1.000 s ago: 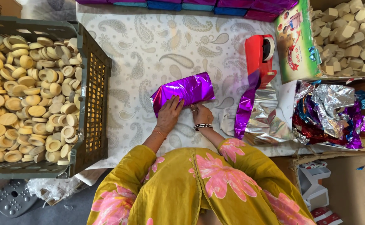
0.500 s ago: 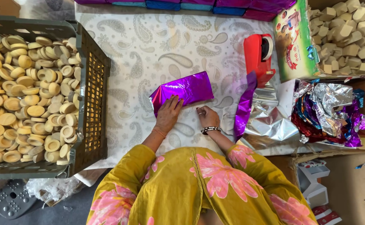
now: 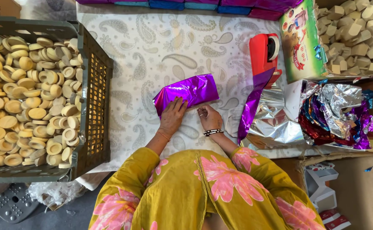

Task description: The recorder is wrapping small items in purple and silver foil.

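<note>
A packet wrapped in shiny purple foil [image 3: 190,90] lies on the paisley-patterned white cloth [image 3: 152,47]. My left hand [image 3: 172,116] lies flat with its fingers pressing the packet's near edge. My right hand [image 3: 207,116] rests on the cloth just below the packet's right end, fingers loosely curled, with a beaded bracelet at the wrist. Whether it holds something small I cannot tell. Yellow floral sleeves cover both arms.
A dark plastic crate [image 3: 93,106] full of round tan discs stands at the left. A red tape dispenser [image 3: 264,53], loose purple and silver foil sheets [image 3: 275,121], a printed box [image 3: 302,42] and a heap of tan wooden blocks [image 3: 352,34] are at the right.
My right hand has drawn back from the packet's right end toward me and now sits on the cloth. My left hand stays pressed on the packet.
</note>
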